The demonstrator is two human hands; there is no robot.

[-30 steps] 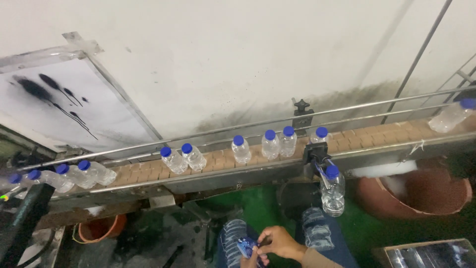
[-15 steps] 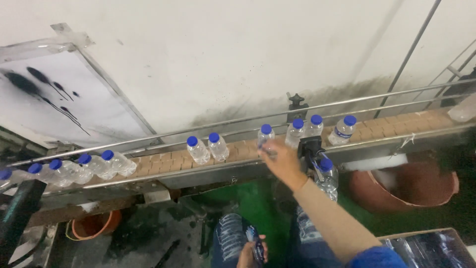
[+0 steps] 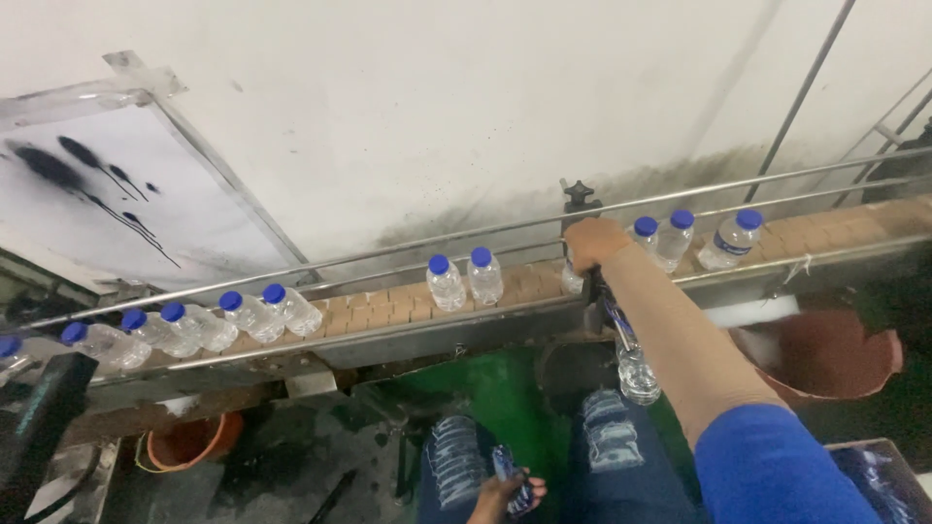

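My right hand (image 3: 594,243) reaches out to the conveyor belt (image 3: 379,312) and closes over the top of a clear water bottle (image 3: 571,282) standing on it. Just right of that hand stand three clear bottles with blue caps (image 3: 675,238). Two more capped bottles (image 3: 464,279) stand to its left. Low in my lap, my left hand (image 3: 507,493) grips a small blue and white strip (image 3: 505,466). Another clear bottle (image 3: 637,367) hangs below the belt beside my right forearm.
Several blue-capped bottles (image 3: 184,325) crowd the belt's left end. Steel guide rails (image 3: 417,243) run along the belt in front of a white wall. A reddish-brown tub (image 3: 835,354) sits at the right, an orange bucket (image 3: 189,444) at lower left, and the floor is green (image 3: 505,393).
My right hand left my lap, rose to the belt and took hold of a bottle. The bottles have travelled right along the belt. My left hand stays low.
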